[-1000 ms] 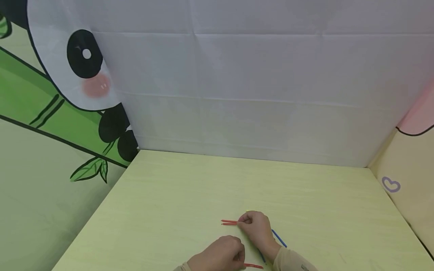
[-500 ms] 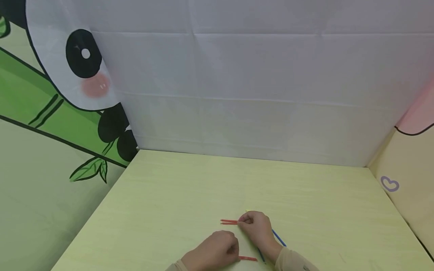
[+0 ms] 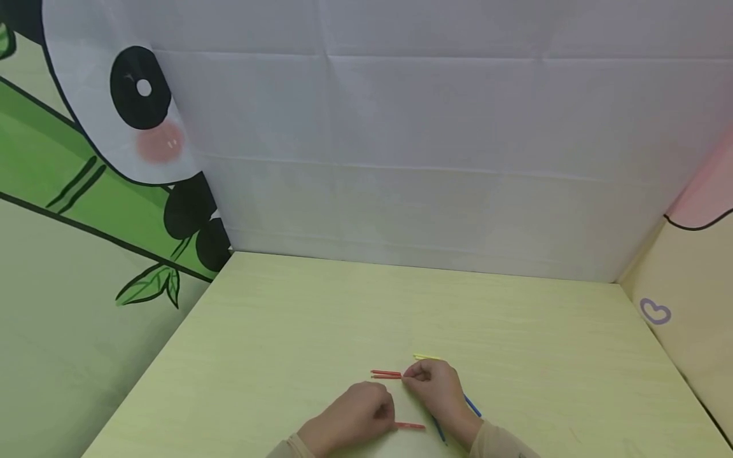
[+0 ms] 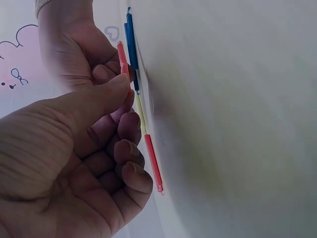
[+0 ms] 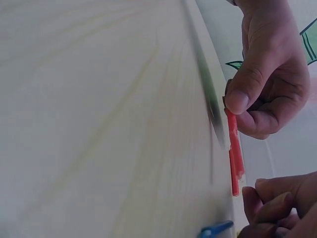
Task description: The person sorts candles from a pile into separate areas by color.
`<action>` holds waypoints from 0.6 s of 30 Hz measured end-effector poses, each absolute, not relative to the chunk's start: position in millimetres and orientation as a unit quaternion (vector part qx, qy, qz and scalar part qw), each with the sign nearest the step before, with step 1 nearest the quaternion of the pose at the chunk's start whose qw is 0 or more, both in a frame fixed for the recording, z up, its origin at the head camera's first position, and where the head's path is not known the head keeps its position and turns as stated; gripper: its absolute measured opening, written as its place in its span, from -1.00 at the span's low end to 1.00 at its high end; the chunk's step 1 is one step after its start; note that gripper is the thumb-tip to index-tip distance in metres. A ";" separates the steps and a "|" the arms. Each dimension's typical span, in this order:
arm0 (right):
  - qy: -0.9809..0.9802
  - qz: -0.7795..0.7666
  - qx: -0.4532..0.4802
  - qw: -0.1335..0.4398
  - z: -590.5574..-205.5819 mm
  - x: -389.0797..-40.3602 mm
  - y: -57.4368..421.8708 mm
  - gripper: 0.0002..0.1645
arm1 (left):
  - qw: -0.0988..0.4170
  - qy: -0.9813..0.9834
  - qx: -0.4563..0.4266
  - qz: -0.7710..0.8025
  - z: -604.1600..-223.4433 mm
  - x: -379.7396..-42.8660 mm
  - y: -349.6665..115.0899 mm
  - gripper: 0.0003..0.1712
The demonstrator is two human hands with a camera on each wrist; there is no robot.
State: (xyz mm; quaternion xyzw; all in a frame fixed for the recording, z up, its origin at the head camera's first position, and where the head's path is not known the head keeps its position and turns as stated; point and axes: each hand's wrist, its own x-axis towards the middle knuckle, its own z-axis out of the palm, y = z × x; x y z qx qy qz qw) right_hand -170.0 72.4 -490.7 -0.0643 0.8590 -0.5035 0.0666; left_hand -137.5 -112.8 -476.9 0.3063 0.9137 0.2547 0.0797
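Observation:
My left hand (image 3: pixel 350 416) pinches one thin red stick (image 3: pixel 410 426), like a slim candle, between thumb and index finger; its right end sticks out over the table. In the left wrist view, this red stick (image 4: pixel 122 53) rises past the thumb tip. Ahead of that hand lie two red sticks (image 3: pixel 385 373) side by side. My right hand (image 3: pixel 436 387) has bent fingers with the tips right at their right ends; I cannot tell whether it grips them. The right wrist view shows the red sticks (image 5: pixel 234 173) close beside these fingertips.
Yellow sticks (image 3: pixel 425 357) lie just beyond the right hand. One blue stick (image 3: pixel 473 406) shows to the right of that hand, and another blue stick (image 3: pixel 439 432) to the left of its wrist. The pale tabletop (image 3: pixel 321 318) meets a white hanging cloth (image 3: pixel 401 127) at the back.
My left hand moves forward and leftward with the red stick in its grip, toward the two lying red sticks. My right hand stays almost in place, and more of the yellow sticks shows.

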 end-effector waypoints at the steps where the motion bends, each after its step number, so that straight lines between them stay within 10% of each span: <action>1: 0.858 -0.505 -0.067 0.065 -490.3 -169.6 72.7 -0.94 | 0.080 0.915 0.304 0.254 -477.1 -138.1 -113.3 -0.79; 18: 0.847 -0.523 -0.080 0.056 -488.0 -160.3 81.4 -0.93 | 0.064 0.921 0.289 0.254 -476.4 -144.7 -121.2 -0.80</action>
